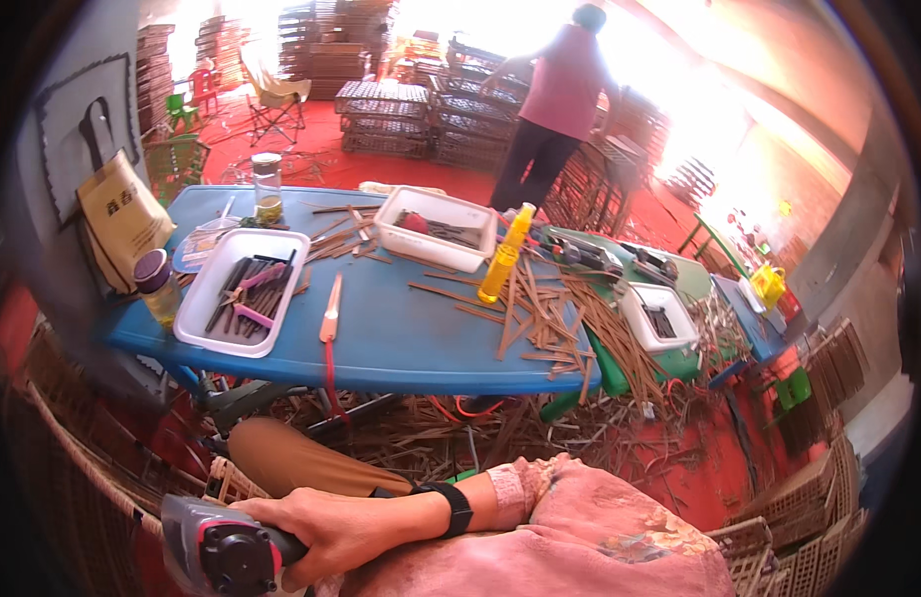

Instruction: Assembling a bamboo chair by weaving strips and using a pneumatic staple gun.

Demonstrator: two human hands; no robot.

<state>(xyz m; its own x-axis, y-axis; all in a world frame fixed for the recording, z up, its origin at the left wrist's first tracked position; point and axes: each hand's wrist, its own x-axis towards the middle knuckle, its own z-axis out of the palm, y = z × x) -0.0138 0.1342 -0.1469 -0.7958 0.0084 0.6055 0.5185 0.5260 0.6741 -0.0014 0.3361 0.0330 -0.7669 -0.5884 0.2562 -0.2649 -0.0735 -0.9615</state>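
Observation:
My right hand (331, 527) reaches across from the right at the bottom of the view, in a pink sleeve with a black wristband. Its fingers close around the dark handle of a grey and black power tool (232, 547) with red trim; the exact kind is hard to make out. A plastic crate (227, 483) lies partly behind the tool, beside my brown-trousered knee (311, 453). My left hand is outside the picture. Beyond the knee is a blue table (381, 333). On it lies a pointed wooden-looking tool (331, 310) with a red strap hanging over the edge.
A white tray (187, 316) holds dark rods and purple-handled pliers (257, 314). Another white tray (436, 251), a yellow bottle (502, 264) and scattered wooden strips (540, 318) cover parts of the table. A person (565, 95) stands behind among stacked crates (381, 114). Strips litter the floor.

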